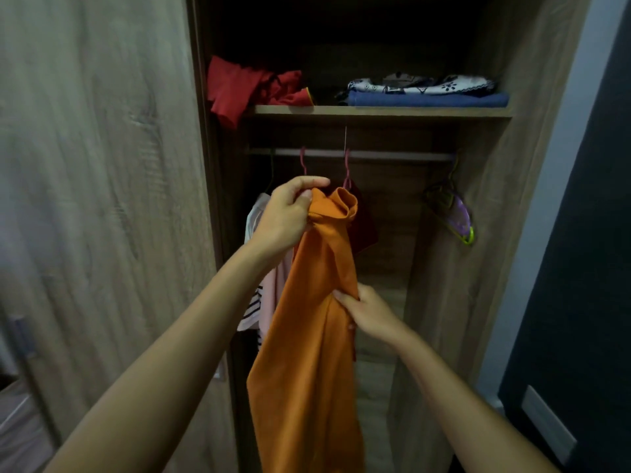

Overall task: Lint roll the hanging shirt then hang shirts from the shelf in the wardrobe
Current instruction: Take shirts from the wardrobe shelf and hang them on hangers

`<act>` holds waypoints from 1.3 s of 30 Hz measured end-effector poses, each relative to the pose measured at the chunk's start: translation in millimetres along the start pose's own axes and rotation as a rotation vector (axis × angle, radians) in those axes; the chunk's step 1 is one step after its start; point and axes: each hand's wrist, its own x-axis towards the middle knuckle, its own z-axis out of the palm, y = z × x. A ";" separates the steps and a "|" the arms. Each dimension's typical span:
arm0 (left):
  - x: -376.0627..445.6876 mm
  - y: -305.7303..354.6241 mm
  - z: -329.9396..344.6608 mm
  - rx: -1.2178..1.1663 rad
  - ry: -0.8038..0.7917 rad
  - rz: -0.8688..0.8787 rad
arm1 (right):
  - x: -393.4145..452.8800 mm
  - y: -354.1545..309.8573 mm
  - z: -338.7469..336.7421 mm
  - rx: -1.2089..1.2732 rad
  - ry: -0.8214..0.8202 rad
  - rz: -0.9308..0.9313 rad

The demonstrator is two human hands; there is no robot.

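An orange shirt [307, 336] hangs down in front of the open wardrobe. My left hand [286, 216] grips its bunched collar just below the rail [392, 155]. My right hand [365, 310] pinches the shirt's right edge lower down. Two pink hanger hooks [346, 169] sit on the rail above the collar; whether the orange shirt is on a hanger is hidden. A dark red garment [363, 223] hangs behind it. On the shelf [375, 110] lie a crumpled red shirt [246, 88], a folded blue one [426, 99] and a patterned white one [420, 85].
A pale pink and striped garment [264, 285] hangs at the rail's left end. Several empty hangers, purple and yellow-green [457, 216], hang at the right end. The wardrobe door [102, 199] stands at left, a dark door [580, 268] at right.
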 end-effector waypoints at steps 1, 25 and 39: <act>0.0 -2.6 -3.3 -0.006 0.007 -0.019 | 0.2 -1.9 -0.2 0.062 0.030 0.020; -54.9 -128.1 29.6 0.244 -0.208 -0.391 | 0.0 -25.9 -31.3 0.147 0.049 0.283; -19.0 -116.4 33.5 -0.469 0.154 -0.684 | -14.0 31.7 -21.2 -0.565 -0.249 0.373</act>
